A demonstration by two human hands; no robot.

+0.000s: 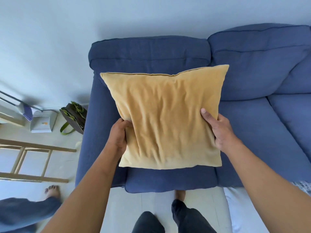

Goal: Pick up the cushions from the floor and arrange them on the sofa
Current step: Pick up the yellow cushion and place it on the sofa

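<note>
A square yellow cushion (pixel 166 118) is held over the left seat of a blue sofa (pixel 252 128). My left hand (pixel 118 135) grips the cushion's left edge, fingers curled behind the fabric. On the right edge, my right hand (pixel 218 130) clamps it with the thumb on the front face. The cushion's top leans toward the sofa's back pillow (pixel 148 51). Whether its lower edge touches the seat cannot be told.
A wooden ladder-like frame (pixel 33 158) lies on the floor at left. A dark bag with green straps (pixel 74 116) and a white box (pixel 42 122) stand beside the sofa's left arm. Another person's leg and bare foot (pixel 52 190) are at lower left. A patterned fabric edge (pixel 303 186) shows at right.
</note>
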